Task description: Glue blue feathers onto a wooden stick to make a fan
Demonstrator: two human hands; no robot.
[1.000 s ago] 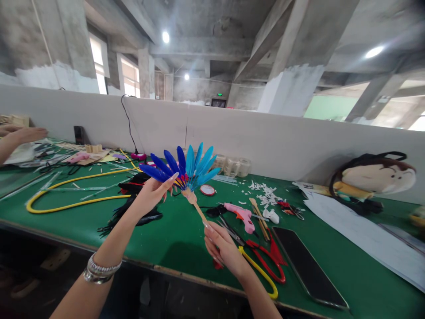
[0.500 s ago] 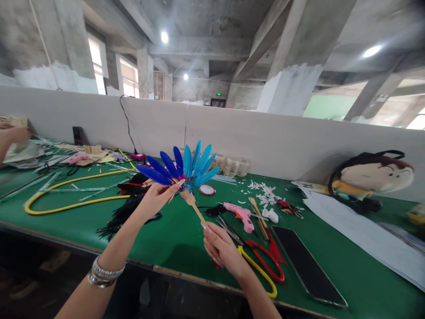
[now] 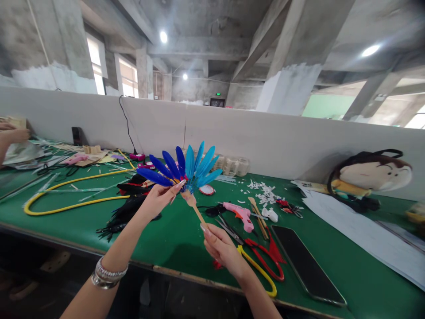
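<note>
A feather fan is raised over the green table, its dark blue feathers on the left and turquoise ones on the right spreading from a thin wooden handle. My right hand is closed around the lower end of that handle. At the base of the dark blue feathers, my left hand pinches with thumb and fingers; just what lies between the fingertips is partly hidden. Below and right of the fan lie a pink glue gun and red-handled scissors.
Black feathers lie left of my left arm, beside a yellow tube. At right are a phone, white paper and a plush-faced bag. White scraps and clear jars sit farther back. Another person's hand shows far left.
The fan has turned slightly, its feathers shifting a little to the right. My left hand has moved slightly right with it; my right hand keeps its hold on the handle.
</note>
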